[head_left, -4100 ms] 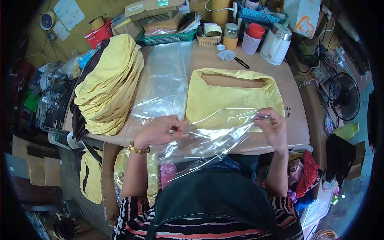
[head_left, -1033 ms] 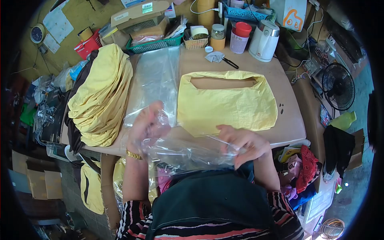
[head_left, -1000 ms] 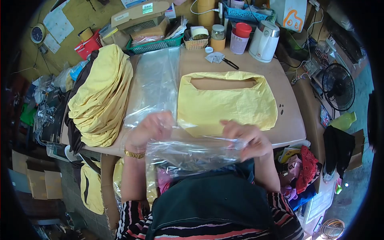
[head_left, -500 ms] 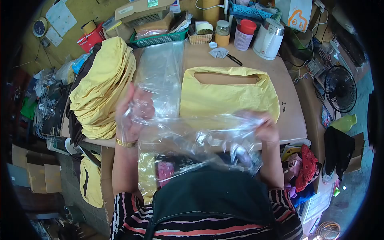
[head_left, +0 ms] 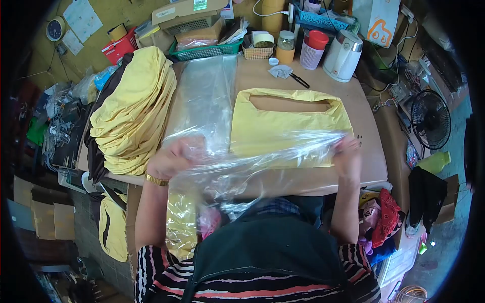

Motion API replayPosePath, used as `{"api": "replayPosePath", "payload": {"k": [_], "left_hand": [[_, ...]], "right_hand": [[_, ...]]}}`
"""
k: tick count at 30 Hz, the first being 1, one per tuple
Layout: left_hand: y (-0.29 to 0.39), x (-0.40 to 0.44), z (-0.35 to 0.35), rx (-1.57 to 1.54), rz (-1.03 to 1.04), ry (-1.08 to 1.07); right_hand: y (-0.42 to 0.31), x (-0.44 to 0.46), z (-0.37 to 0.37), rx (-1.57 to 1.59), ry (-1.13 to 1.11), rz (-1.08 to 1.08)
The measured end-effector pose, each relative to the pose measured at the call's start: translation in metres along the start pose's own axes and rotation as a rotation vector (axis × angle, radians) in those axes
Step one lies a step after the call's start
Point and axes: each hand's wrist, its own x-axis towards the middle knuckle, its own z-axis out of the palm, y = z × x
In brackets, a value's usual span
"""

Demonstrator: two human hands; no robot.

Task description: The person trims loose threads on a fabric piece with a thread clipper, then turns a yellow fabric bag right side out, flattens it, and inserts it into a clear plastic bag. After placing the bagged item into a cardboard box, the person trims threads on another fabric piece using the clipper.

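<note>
A clear plastic bag [head_left: 252,164] is stretched between my two hands, above the table's front edge. My left hand [head_left: 179,155], with a gold band at the wrist, is closed on the bag's left end. Its right end is pinched in my right hand [head_left: 347,155]. Just beyond the bag lies a folded yellow cloth piece [head_left: 288,121] with a long slot opening near its top; the plastic covers its lower part. Flat clear plastic sheets [head_left: 204,101] lie beside it. At the left is a tall heap of yellow cloth [head_left: 131,116].
Along the back of the table stand a green basket [head_left: 207,52], a red-lidded cup [head_left: 313,49] and a white kettle [head_left: 342,55]. A black-handled tool [head_left: 299,80] lies before them. A black fan [head_left: 430,119] is at right. Plastic-wrapped yellow cloth [head_left: 181,222] is near my lap.
The bag has been pulled tauter and lifted away from my lap. My right hand has moved slightly right, and my left hand has turned and come lower.
</note>
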Motion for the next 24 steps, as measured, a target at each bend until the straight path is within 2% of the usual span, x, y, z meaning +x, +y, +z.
{"api": "replayPosePath", "payload": {"k": [1,3,4,6,7,8,9,10,11,12,13,14,15,16,18,19,20,22,24], "left_hand": [[-0.002,0.0,0.001,0.236,0.01,-0.009],[0.004,0.009,0.001,0.607,-0.649,-0.305],[0.008,0.008,-0.005,0.612,-0.646,-0.313],[0.015,0.002,-0.02,-0.319,-0.106,0.235],[0.015,-0.001,-0.013,-0.321,-0.107,0.223],[0.016,-0.006,-0.002,-0.442,-0.102,0.358],[0.013,-0.005,0.003,-0.505,-0.106,0.423],[0.011,-0.004,0.008,-0.567,-0.106,0.489],[0.007,0.0,0.01,0.014,-0.268,-0.001],[0.003,0.001,0.01,0.599,-0.402,-0.497],[-0.003,-0.002,0.0,0.597,-0.407,-0.507],[-0.009,-0.007,-0.02,0.518,-0.356,-0.092],[-0.009,-0.007,-0.023,0.424,-0.3,0.319],[-0.009,-0.006,-0.024,0.425,-0.304,0.315],[-0.003,0.001,-0.022,-0.605,-0.069,0.386],[-0.002,0.003,-0.024,-0.808,-0.192,-0.095],[-0.005,0.003,-0.025,-0.808,-0.188,-0.094],[-0.016,0.005,-0.026,-0.307,-0.216,-0.022],[-0.026,0.008,-0.023,0.194,-0.241,0.051]], "right_hand": [[-0.001,-0.001,0.004,-0.596,0.078,0.073],[0.005,0.003,0.01,-1.796,0.23,0.215],[0.008,0.005,0.011,-2.395,0.3,0.276],[0.018,0.01,0.007,-3.007,0.361,0.313],[0.028,0.015,-0.004,-3.242,0.553,0.627],[0.033,0.017,-0.01,-3.423,0.78,0.987],[0.029,0.009,-0.005,-3.248,0.582,0.32],[0.028,0.007,0.001,-3.252,0.585,0.304],[0.029,0.01,0.007,-2.985,0.151,-0.23],[0.032,0.013,0.006,-2.591,-0.222,-0.658],[0.03,0.009,0.009,-2.588,-0.226,-0.672],[0.024,0.005,0.014,-3.036,-0.164,-0.197],[0.021,0.003,0.016,-3.224,-0.092,0.077],[0.017,0.0,0.018,-3.387,-0.066,0.397],[0.015,0.002,0.02,-3.437,0.314,0.513],[0.013,0.002,0.02,-3.441,0.513,0.57],[0.009,0.001,0.021,-3.258,0.136,-0.246],[0.0,0.003,0.029,-2.859,-0.193,-0.906],[-0.004,0.006,0.042,-2.257,-0.083,-0.001]]}}
